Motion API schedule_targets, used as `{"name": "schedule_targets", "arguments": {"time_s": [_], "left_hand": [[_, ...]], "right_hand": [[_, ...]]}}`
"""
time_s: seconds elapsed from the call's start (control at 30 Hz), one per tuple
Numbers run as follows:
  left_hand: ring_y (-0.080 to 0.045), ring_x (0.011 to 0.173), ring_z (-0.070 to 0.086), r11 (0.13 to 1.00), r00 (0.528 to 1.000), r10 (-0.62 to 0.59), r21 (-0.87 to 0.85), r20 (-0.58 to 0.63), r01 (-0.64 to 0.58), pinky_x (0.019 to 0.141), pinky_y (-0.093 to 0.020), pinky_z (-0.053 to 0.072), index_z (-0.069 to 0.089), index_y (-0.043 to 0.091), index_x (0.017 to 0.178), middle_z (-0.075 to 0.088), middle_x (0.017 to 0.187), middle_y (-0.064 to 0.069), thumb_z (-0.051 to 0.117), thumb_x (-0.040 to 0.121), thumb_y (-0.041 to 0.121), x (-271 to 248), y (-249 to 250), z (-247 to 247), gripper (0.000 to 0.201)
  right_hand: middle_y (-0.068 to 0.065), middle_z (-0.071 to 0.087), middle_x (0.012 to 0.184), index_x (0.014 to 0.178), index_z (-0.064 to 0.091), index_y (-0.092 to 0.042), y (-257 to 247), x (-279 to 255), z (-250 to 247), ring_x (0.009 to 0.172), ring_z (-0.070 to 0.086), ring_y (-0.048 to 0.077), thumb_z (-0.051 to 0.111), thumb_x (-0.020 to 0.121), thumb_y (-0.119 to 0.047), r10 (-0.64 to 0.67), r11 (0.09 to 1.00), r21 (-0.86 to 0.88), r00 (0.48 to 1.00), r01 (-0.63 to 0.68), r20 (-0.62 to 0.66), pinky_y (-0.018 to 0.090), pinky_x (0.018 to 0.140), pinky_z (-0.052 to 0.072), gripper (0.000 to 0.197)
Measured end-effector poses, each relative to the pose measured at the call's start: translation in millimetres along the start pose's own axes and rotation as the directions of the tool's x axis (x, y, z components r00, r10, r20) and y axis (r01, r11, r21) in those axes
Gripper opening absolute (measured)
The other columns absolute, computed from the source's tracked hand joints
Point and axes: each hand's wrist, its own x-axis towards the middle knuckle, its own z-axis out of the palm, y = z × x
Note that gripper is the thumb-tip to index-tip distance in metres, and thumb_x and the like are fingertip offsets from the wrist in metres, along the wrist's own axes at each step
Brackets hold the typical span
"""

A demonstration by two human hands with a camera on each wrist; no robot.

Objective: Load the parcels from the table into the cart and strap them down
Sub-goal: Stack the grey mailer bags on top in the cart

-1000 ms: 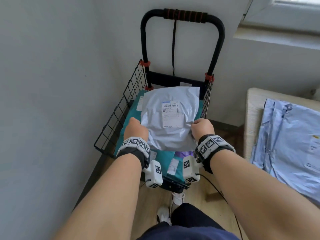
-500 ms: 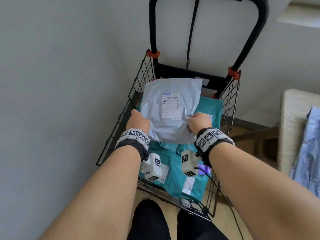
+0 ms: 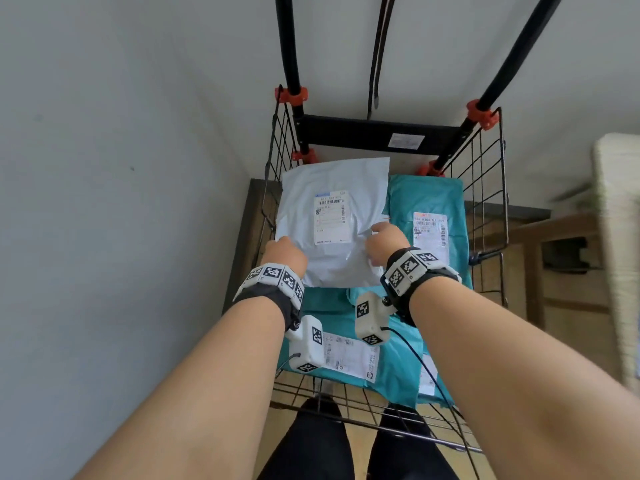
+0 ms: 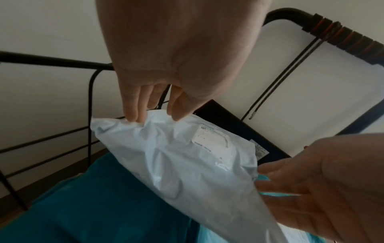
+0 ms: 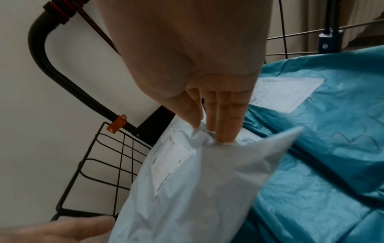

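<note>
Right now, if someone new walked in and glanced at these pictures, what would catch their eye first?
Both hands, left hand and right hand, pinch a pale grey plastic mailer bag by its side edges, holding it over the black wire cart. Under it, bright teal plastic parcels with white labels already cover the cart's floor. A black strap hangs from the handle behind.

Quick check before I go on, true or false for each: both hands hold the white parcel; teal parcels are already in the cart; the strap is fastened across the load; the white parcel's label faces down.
1. Both hands hold the white parcel. True: left hand and right hand pinch its edges.
2. Teal parcels are already in the cart. True.
3. The strap is fastened across the load. False: it hangs loose from the handle.
4. The white parcel's label faces down. False: it faces up.
</note>
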Motion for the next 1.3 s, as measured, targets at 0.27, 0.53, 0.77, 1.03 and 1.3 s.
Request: {"name": "schedule_targets", "arguments": {"time_s": [0.27,0.53,0.77,1.03,1.3], "left_hand": [[-0.034,0.132,0.041,0.998,0.997,0.052,0.038,0.063,-0.055,0.107,-0.039,0.037,0.036,0.013,0.145,0.031,0.149,-0.017,0.035,0.095,0.007,-9,1,-17,0.051],[-0.034,0.122,0.05,0.971,0.972,0.232,0.073,-0.028,-0.229,0.097,-0.038,0.043,0.041,0.01,0.14,0.044,0.14,-0.018,0.036,0.095,0.007,-55,28,-36,0.045],[-0.035,0.125,0.049,0.912,0.915,0.399,0.132,-0.062,-0.389,0.101,-0.038,0.041,0.039,0.01,0.143,0.041,0.143,-0.017,0.038,0.095,0.008,-105,77,-25,0.047],[-0.034,0.122,0.051,0.815,0.817,0.574,0.145,-0.065,-0.561,0.095,-0.038,0.046,0.041,0.014,0.142,0.042,0.142,-0.017,0.04,0.09,0.007,-171,151,13,0.053],[-0.033,0.126,0.046,0.762,0.766,0.641,0.162,-0.049,-0.627,0.101,-0.039,0.043,0.04,0.016,0.144,0.04,0.142,-0.015,0.041,0.089,0.006,-236,250,98,0.056]], "right_hand": [[0.021,0.057,0.125,0.131,0.05,0.0,-5,-21,-2,0.109,0.059,0.037,0.037,0.091,0.003,-0.047,0.995,-0.088,0.998,0.044,-0.034,0.043,0.095,0.05,0.042],[0.013,0.054,0.134,0.137,0.05,-0.01,6,-71,-35,0.114,0.057,0.03,0.045,0.092,-0.001,-0.088,0.996,-0.036,0.984,0.084,-0.156,0.039,0.098,0.049,0.046],[0.003,0.062,0.105,0.124,0.063,-0.014,46,-116,-84,0.095,0.059,0.019,0.053,0.089,-0.006,-0.088,0.981,0.134,0.935,0.142,-0.344,0.034,0.09,0.052,0.037],[0.002,0.062,0.091,0.111,0.068,-0.012,121,-153,-161,0.087,0.058,0.018,0.064,0.086,-0.013,-0.013,0.935,0.301,0.866,0.188,-0.5,0.034,0.085,0.051,0.026],[0.009,0.065,0.114,0.117,0.066,-0.009,232,-174,-254,0.112,0.059,0.024,0.061,0.087,-0.01,0.064,0.929,0.329,0.805,0.168,-0.59,0.033,0.099,0.046,0.031]]}}
